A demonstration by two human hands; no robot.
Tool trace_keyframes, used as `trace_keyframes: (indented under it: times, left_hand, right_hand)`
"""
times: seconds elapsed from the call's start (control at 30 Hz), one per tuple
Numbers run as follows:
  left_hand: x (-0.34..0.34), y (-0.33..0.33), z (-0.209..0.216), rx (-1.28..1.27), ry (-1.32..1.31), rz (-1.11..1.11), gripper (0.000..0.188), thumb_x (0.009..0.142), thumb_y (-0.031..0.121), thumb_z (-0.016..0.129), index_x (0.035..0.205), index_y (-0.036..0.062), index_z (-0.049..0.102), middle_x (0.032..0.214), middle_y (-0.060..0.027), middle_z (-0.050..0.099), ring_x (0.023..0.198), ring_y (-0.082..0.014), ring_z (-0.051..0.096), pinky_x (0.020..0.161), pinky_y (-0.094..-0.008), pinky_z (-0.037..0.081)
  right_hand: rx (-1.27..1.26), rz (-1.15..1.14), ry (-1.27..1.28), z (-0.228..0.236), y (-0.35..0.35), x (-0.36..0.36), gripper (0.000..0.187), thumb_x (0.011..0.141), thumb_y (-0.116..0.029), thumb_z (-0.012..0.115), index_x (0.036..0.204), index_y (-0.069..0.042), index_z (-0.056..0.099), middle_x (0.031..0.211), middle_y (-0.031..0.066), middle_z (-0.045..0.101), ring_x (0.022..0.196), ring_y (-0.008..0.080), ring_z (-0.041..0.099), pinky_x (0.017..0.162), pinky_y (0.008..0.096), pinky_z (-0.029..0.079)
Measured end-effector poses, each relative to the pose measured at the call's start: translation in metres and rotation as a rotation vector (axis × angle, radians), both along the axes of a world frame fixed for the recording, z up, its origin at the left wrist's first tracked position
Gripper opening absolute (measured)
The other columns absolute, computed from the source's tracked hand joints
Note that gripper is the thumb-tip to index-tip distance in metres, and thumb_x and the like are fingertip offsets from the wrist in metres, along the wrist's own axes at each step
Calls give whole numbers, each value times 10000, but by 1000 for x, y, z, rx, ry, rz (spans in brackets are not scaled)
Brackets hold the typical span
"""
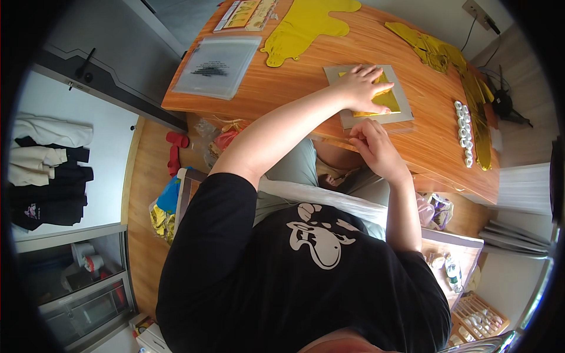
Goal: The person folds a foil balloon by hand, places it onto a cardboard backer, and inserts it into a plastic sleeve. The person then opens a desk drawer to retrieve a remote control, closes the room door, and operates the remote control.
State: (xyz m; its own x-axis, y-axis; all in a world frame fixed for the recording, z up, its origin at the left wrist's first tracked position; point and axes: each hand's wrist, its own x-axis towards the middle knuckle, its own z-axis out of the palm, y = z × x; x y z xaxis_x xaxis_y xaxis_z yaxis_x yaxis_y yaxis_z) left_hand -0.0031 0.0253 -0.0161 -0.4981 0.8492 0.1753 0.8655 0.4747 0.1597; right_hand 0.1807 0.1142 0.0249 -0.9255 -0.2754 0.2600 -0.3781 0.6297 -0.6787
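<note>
My left hand [360, 91] lies spread, fingers apart, on a folded gold foil piece [385, 102], pressing it against a flat grey board [402, 88] at the table's near edge. The foil looks like a deflated foil balloon. Just below the board, over the table edge, my right hand [376, 147] has its fingers curled in; whether anything is between them is hidden. Beyond the board, an unfolded flat gold foil balloon [306, 29] is spread out. More crumpled gold foil balloons [438, 53] trail down the table's right side.
Clear plastic sleeves [218, 66] lie at the table's left, with a printed packet [246, 15] behind them. Small white rolls [464, 132] stand in rows at the right, near a black corded device [504, 103]. Bags and red slippers [175, 153] are on the floor.
</note>
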Motion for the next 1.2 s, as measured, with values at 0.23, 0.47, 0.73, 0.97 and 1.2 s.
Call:
trace_keyframes:
  times: [0.23,0.47,0.73,0.97,1.2]
  left_hand:
    - [-3,1,2,23,-77,-10,953,825,877,475,1588,317,361,1683,-177,203,1573,-321,140,1265,-482,119]
    - [-22,9,-3,284,-276,-72,1164,806,867,526,1601,53,278,1651,-239,245,1523,-369,277,1241,-476,222]
    - [-52,1,2,625,-1445,-194,777,1046,533,480,1591,16,283,1637,-163,335,1524,-230,306,1253,-376,187]
    - [-63,-19,-6,1289,-1569,-54,732,1061,573,383,1552,30,366,1564,-168,438,1451,-264,413,1236,-430,221]
    - [-55,-19,-1,1359,-1583,46,691,1055,578,388,1455,20,468,1376,-146,589,1300,-251,543,1206,-445,278]
  right_hand:
    - [110,-14,107,-6,-4,1,122,887,-61,667,985,-41,598,941,120,592,935,321,566,865,411,450]
    - [42,-56,97,-10,-5,-5,109,858,-60,687,914,-24,601,887,133,597,902,343,564,814,422,459]
    - [61,-49,119,-21,1,-7,84,885,-71,645,910,-16,587,890,124,593,901,327,561,812,409,463]
    - [141,-89,205,-29,-6,2,91,925,-103,613,950,-29,566,938,112,583,946,318,549,854,406,449]
    - [176,-104,234,-34,-4,4,86,945,-115,593,969,-40,556,954,103,578,973,310,549,889,404,440]
